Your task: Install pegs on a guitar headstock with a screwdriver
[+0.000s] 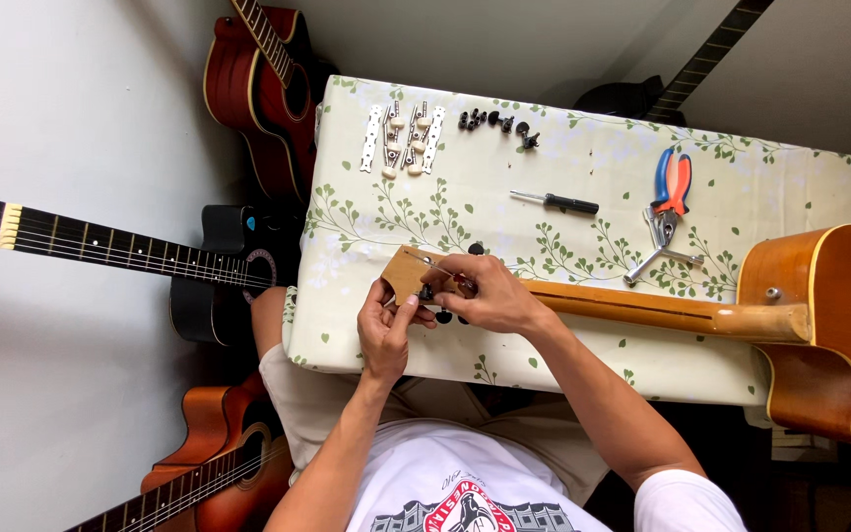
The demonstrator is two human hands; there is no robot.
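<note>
An acoustic guitar lies face down across the table, its orange body point(824, 325) at the right and its wooden neck point(642, 310) running left to the headstock point(403, 271). My left hand point(386, 330) grips the near edge of the headstock, thumb by a small black tuner part point(426, 292). My right hand point(485, 291) rests on the headstock and pinches a thin metal tool point(432, 261) pointed at the tuner holes. Whether it is a screwdriver I cannot tell.
The table point(544, 177) has a leaf-patterned cloth. On it lie white tuner strips with cream knobs point(404, 138), several black tuner pieces point(494, 122), a black screwdriver point(556, 202), orange-blue pliers point(672, 187) and a metal winder point(664, 258). Other guitars stand at the left point(263, 89), point(219, 286), point(219, 463).
</note>
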